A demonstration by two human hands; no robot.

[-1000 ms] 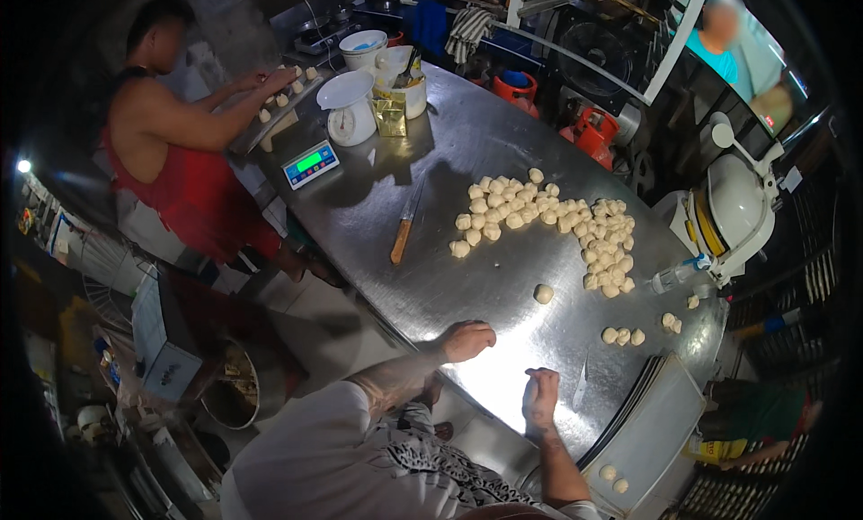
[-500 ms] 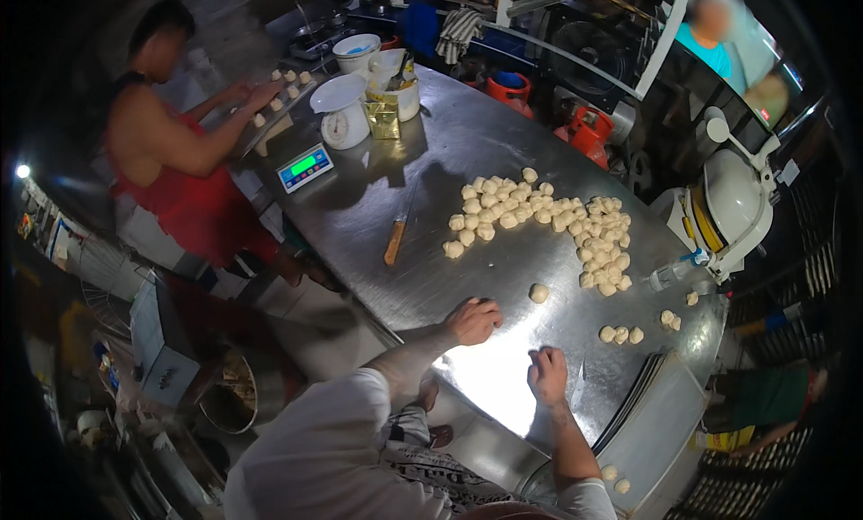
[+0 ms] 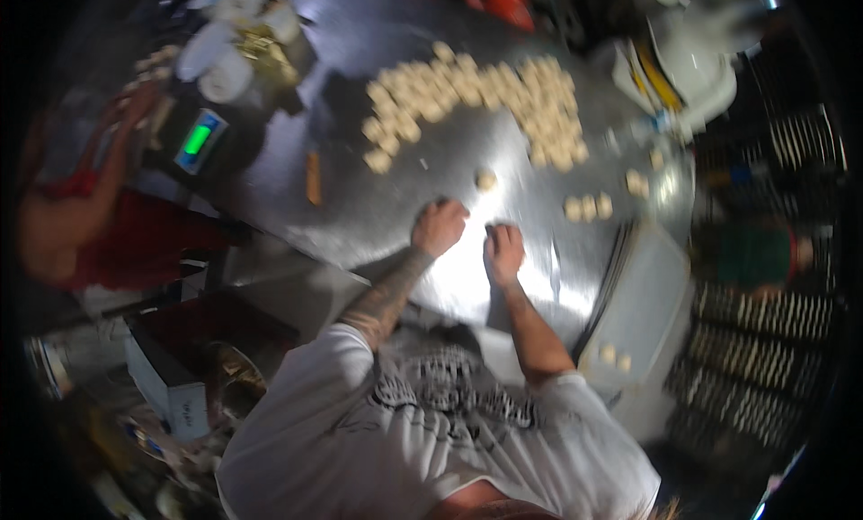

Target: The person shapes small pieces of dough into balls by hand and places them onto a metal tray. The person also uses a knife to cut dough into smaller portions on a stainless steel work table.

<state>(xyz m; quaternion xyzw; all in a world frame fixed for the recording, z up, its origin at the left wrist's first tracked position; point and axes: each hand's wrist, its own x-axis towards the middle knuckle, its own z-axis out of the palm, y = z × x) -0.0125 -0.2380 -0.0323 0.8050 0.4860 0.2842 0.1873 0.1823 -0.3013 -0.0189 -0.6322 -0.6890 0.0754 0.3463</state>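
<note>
My left hand point(image 3: 440, 227) rests on the steel table point(image 3: 351, 223) with its fingers curled down. Close beside it on the right, my right hand point(image 3: 505, 253) is also curled, its knuckles up. What lies under either palm, if anything, is hidden. One pale dough ball point(image 3: 486, 179) sits alone just beyond my hands. Farther off, a big curved cluster of dough balls point(image 3: 431, 90) spreads across the table. Several more dough balls point(image 3: 589, 207) lie in a short row to the right.
A wooden-handled knife point(image 3: 313, 179) and a digital scale point(image 3: 200, 142) lie to the left. At far left a co-worker in a red apron point(image 3: 135, 237) reaches over dough pieces. Stacked trays point(image 3: 643, 277) stand at the right edge, and a white machine point(image 3: 701, 71) beyond.
The view has swung downward and turned, so the table's contents appear higher up and blurred. My hands have come closer together, both still curled on the tabletop.
</note>
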